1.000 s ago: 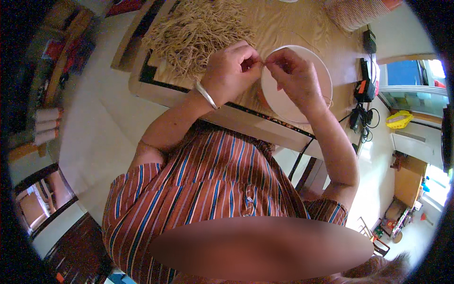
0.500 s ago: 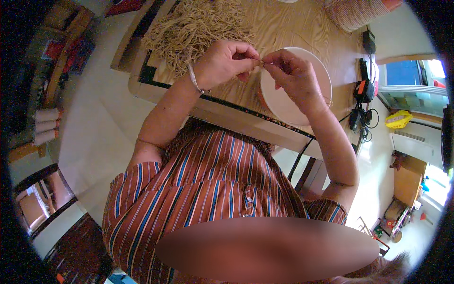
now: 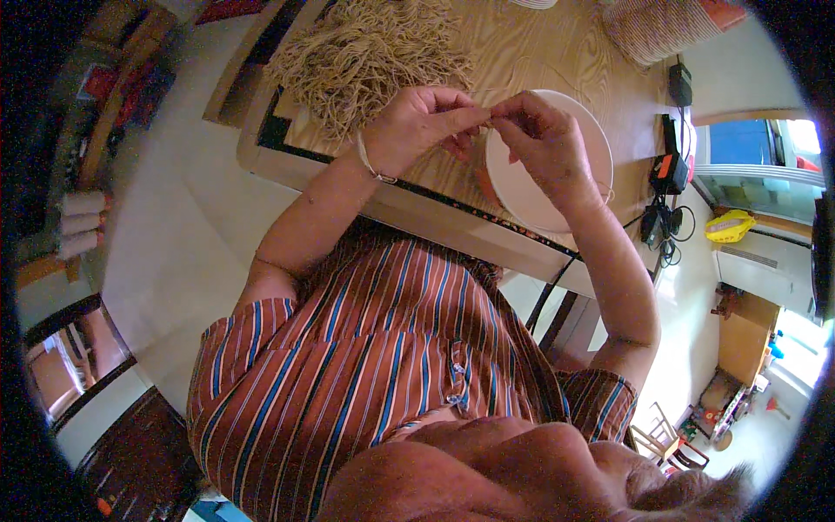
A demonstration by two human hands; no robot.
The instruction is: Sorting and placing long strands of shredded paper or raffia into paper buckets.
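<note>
Presently: left hand (image 3: pixel 411 129), wrist turned slightly since the previous picture, thumb straighter, its fingertips now meeting those of the right hand (image 3: pixel 544 143); reads as close fingertip work, unfinished. Both hands: pinched closed; whether any cord lies between the tips, cannot tell. Pose: elbows bent, forearms angled inward, right hand above one round pale container (image 3: pixel 526 193). One heap of tan cord (image 3: pixel 374 65): on the table (image 3: pixel 557 52), just beyond the left hand.
</note>
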